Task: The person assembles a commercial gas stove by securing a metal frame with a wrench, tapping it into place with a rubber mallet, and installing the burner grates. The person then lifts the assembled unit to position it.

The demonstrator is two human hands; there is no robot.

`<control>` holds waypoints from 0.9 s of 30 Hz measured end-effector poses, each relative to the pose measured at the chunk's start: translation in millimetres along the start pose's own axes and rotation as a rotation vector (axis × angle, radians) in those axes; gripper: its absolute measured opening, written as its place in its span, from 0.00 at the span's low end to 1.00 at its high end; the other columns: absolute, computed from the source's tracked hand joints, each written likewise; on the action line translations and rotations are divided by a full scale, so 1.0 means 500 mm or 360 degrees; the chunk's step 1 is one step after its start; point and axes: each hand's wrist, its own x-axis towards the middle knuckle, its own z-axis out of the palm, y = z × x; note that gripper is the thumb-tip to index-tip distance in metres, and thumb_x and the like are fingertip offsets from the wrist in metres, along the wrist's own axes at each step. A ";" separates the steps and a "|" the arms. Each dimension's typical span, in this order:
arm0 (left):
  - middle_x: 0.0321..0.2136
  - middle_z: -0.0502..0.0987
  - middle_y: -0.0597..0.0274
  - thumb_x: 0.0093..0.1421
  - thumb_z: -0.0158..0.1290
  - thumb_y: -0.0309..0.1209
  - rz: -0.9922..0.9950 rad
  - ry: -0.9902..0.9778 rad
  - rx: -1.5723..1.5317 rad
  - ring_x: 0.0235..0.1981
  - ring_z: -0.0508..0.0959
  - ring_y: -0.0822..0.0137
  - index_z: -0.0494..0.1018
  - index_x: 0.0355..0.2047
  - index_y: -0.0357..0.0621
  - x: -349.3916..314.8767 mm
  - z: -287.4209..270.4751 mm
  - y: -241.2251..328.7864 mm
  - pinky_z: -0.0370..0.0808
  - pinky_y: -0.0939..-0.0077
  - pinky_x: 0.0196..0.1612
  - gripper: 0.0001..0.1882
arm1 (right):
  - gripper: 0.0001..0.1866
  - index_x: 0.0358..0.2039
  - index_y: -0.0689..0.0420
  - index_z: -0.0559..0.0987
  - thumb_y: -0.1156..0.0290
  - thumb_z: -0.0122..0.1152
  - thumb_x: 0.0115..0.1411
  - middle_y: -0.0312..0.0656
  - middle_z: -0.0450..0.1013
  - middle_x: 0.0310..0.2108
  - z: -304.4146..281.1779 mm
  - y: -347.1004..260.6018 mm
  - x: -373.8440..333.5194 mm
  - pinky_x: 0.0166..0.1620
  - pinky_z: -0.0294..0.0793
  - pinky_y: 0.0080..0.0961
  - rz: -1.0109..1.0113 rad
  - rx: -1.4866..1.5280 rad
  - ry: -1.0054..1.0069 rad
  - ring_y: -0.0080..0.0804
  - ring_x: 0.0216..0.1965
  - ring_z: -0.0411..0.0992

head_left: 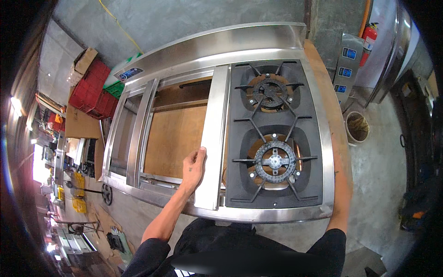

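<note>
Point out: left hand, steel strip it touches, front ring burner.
left hand (193, 168), head view: back of hand
steel strip (214, 131), head view: middle of top face
front ring burner (275, 161), head view: central hub

The head view comes from the left of two fisheye cameras side by side on the person's head. It looks steeply down and forward over the black shirt (212, 237) at six o'clock, near enough for the steel stove (277, 215) to fill the centre. Forearms (171, 216) enter from seven and five; the wall (184, 18) crosses twelve, floor (380, 184) spreads at three, and edges bow outward.
</note>
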 end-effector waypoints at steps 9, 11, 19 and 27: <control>0.24 0.69 0.70 0.73 0.51 0.50 0.0169 0.0018 -0.0113 0.28 0.64 0.76 0.74 0.29 0.34 -0.013 0.020 -0.006 0.64 0.76 0.31 0.28 | 0.32 0.59 0.69 0.72 0.57 0.61 0.63 0.62 0.80 0.42 -0.161 -0.062 -0.124 0.52 0.75 0.43 0.0028 0.0279 0.0457 0.55 0.47 0.78; 0.24 0.70 0.68 0.72 0.51 0.52 0.0217 0.0025 -0.0116 0.28 0.66 0.76 0.76 0.32 0.31 -0.013 0.011 -0.003 0.65 0.76 0.31 0.30 | 0.29 0.59 0.68 0.73 0.60 0.61 0.64 0.54 0.81 0.35 -0.243 -0.085 -0.190 0.43 0.78 0.39 0.0154 0.0358 0.0520 0.45 0.36 0.80; 0.20 0.69 0.66 0.70 0.51 0.56 0.0256 -0.0091 -0.0129 0.24 0.65 0.76 0.75 0.41 0.21 -0.007 -0.021 -0.025 0.65 0.74 0.26 0.37 | 0.19 0.56 0.61 0.74 0.64 0.55 0.70 0.25 0.62 0.20 -0.447 -0.284 -0.469 0.20 0.56 0.17 0.0519 0.1015 0.0850 0.13 0.17 0.58; 0.18 0.62 0.71 0.70 0.51 0.56 0.0288 -0.0106 -0.0223 0.22 0.61 0.77 0.74 0.36 0.26 -0.003 -0.029 -0.027 0.60 0.73 0.24 0.34 | 0.22 0.59 0.63 0.72 0.64 0.59 0.71 0.27 0.62 0.25 -0.436 -0.485 -0.636 0.19 0.52 0.15 0.0295 0.1510 0.1164 0.12 0.19 0.57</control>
